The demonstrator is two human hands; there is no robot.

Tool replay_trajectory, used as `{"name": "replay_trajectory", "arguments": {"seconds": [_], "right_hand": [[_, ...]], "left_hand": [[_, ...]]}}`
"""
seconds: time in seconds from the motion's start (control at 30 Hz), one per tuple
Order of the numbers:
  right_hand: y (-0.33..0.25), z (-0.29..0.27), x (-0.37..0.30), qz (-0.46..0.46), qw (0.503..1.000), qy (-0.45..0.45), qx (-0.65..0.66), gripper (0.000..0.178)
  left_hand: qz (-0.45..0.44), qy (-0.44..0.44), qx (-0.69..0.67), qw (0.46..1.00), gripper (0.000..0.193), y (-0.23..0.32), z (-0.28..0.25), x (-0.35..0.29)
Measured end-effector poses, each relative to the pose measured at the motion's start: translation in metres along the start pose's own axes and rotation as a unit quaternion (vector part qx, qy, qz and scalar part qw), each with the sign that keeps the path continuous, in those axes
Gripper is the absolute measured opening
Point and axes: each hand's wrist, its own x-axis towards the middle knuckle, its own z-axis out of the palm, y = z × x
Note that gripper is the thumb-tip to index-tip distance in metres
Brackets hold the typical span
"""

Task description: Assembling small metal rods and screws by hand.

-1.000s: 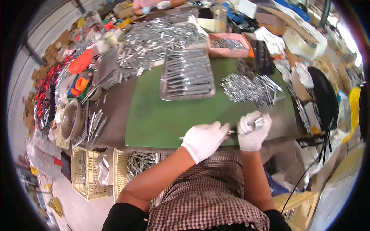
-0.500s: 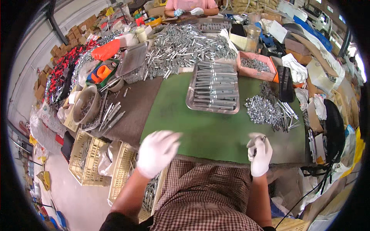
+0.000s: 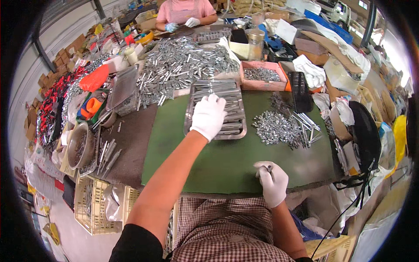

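Note:
A shallow metal tray (image 3: 244, 130) holds a stack of silvery metal tubes (image 3: 233, 115). My left hand (image 3: 208, 117), in a white glove, lies over those tubes with its fingers bent down and slightly apart, touching them; nothing is seen lifted. Above the front right of the green mat (image 3: 209, 168), my gloved right hand (image 3: 274, 185) is closed. A dark tip of a small metal piece (image 3: 269, 168) pokes out between its thumb and fingers; the rest is hidden. Beyond that hand lies a heap of small shiny metal parts (image 3: 273, 127).
Slim metal pins (image 3: 307, 126) lie right of the heap, near a black tray (image 3: 301, 91). A pink box (image 3: 264, 75) of small parts stands behind. Many loose metal tubes (image 3: 181, 65) cover the far left. A co-worker (image 3: 185, 15) sits opposite. Yellow crates (image 3: 94, 205) stand below left.
My left hand has moved forward from the mat's near edge onto the tubes in the tray. My right hand stays closed near the front edge. The camera view has shifted.

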Motion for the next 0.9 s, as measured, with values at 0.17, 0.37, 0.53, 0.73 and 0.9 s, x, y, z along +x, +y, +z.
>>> {"name": "replay_trajectory", "arguments": {"seconds": [0.17, 0.37, 0.53, 0.73, 0.9], "right_hand": [[0.002, 0.0, 0.0, -0.026, 0.997, -0.016, 0.064, 0.023], [-0.016, -0.021, 0.001, 0.105, 0.984, -0.031, 0.142, 0.03], [-0.012, -0.029, 0.009, 0.14, 0.985, -0.012, 0.103, 0.035], [-0.021, -0.038, 0.008, 0.176, 0.974, -0.043, 0.133, 0.034], [-0.003, -0.046, 0.005, 0.119, 0.99, -0.073, -0.008, 0.021]], "left_hand": [[0.002, 0.052, -0.039, 0.998, 0.026, -0.009, -0.005, -0.008], [0.069, -0.127, -0.152, 0.978, 0.024, 0.044, -0.057, -0.023], [0.203, -0.169, -0.173, 0.949, 0.02, 0.092, -0.058, -0.054], [0.182, -0.12, -0.218, 0.951, 0.025, 0.084, -0.064, -0.077], [0.159, -0.117, -0.255, 0.946, 0.028, 0.089, -0.066, -0.083]]}}
